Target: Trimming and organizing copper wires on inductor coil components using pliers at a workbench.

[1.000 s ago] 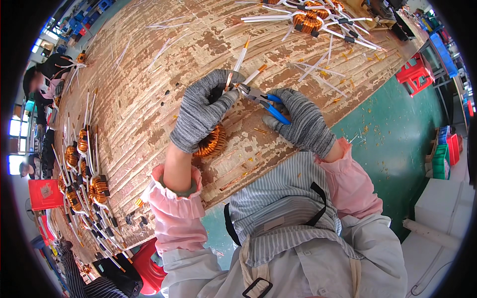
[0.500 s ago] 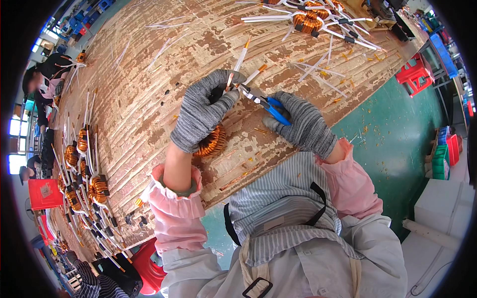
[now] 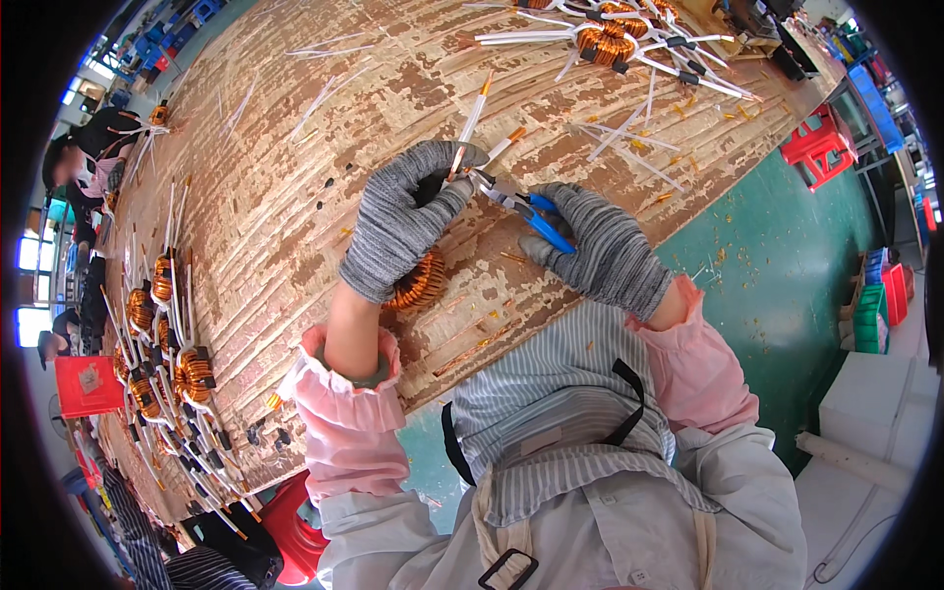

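My left hand, in a grey knitted glove, is closed around the white-sleeved leads of a copper-wound toroid coil. Most of the coil is hidden under that hand and wrist. Past the fingers stick out white sleeved leads with bare coppery ends. My right hand, gloved alike, grips blue-handled pliers or cutters. The tool's metal jaws reach the leads beside my left thumb; whether they are closed on a wire is too small to tell.
More toroid coils with long white leads lie in a heap at the left, others at the far right. Sleeve pieces and yellow scraps litter the worn wooden table. Red stools stand beyond its edge. Other people are at the left.
Both my hands stay nearly in place, with the tool's jaws still at the leads. At the lower left, a person's striped sleeve has shifted.
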The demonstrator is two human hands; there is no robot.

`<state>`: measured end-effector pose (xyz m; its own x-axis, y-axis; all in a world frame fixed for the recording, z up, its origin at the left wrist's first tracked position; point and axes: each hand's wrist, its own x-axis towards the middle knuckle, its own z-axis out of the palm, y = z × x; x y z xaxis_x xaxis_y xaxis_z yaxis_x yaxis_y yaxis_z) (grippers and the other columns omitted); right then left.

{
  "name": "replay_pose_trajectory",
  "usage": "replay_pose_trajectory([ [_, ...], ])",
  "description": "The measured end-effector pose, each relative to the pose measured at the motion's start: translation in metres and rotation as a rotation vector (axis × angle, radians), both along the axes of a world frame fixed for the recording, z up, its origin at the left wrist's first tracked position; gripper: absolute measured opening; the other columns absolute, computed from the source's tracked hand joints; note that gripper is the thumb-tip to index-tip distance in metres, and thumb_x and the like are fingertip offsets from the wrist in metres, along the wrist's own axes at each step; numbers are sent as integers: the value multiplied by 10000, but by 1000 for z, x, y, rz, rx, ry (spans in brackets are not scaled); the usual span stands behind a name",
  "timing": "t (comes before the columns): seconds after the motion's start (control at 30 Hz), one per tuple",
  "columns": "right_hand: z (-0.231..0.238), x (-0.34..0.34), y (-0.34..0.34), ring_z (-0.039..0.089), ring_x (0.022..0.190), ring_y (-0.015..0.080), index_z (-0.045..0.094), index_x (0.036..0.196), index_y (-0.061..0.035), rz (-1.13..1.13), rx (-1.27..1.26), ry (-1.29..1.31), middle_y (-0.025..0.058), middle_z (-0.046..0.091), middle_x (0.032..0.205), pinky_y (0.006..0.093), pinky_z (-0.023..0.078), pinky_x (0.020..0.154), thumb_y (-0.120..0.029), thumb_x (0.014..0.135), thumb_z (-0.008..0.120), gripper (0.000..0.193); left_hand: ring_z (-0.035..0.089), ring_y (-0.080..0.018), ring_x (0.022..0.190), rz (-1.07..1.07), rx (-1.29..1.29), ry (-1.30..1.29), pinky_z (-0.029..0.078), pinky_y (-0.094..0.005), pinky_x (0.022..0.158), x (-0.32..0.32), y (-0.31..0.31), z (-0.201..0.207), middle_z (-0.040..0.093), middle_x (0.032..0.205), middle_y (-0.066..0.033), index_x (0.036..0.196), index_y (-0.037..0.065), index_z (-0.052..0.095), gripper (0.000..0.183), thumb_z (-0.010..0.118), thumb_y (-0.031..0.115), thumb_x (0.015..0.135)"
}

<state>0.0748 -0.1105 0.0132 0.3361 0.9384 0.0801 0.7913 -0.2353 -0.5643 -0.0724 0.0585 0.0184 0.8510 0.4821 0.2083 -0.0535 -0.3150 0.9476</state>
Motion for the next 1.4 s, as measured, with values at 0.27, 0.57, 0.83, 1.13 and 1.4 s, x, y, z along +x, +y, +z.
replay_pose_trajectory([
  [0.27, 8, 1, 1, 622, 765, 311, 575, 996, -70, -44, -77, -18, 149, 625, 793, 401, 486, 692, -438, 777, 617, 431, 556, -95, 904, -6, 18, 4, 438, -247, 846, 0, 1, 0, 629, 996, -34, 1092, 10, 602, 255, 565, -7, 840],
  [0.57, 12, 2, 0, 625, 738, 317, 586, 976, -70, -37, -136, -35, 151, 632, 774, 405, 488, 681, -450, 787, 599, 424, 562, -98, 891, 50, 31, 10, 446, -247, 832, 2, -2, 3, 628, 979, -34, 1104, 10, 592, 273, 580, 4, 832],
  [0.83, -1, 9, 4, 618, 704, 339, 577, 967, -51, 2, -132, -97, 171, 613, 732, 415, 487, 651, -430, 809, 601, 412, 541, -76, 625, 122, -112, 252, 435, -223, 585, -3, 2, 13, 622, 712, -24, 860, -16, 646, 133, 656, 101, 800],
  [1.13, -1, 20, 33, 612, 707, 322, 544, 917, -54, -27, 80, -390, 145, 609, 749, 415, 484, 639, -308, 812, 572, 276, 483, -48, 588, -169, 53, 225, 389, -207, 521, -1, -7, 9, 575, 659, 22, 849, 1, 654, 157, 679, 148, 797],
  [1.4, 9, 45, 12, 592, 789, 315, 553, 1074, -45, -34, 233, -488, 149, 600, 858, 402, 474, 712, -366, 763, 643, 455, 462, -54, 625, -116, -120, 223, 409, -225, 568, -2, -8, 13, 562, 664, 4, 964, -6, 660, 252, 679, 189, 806],
])
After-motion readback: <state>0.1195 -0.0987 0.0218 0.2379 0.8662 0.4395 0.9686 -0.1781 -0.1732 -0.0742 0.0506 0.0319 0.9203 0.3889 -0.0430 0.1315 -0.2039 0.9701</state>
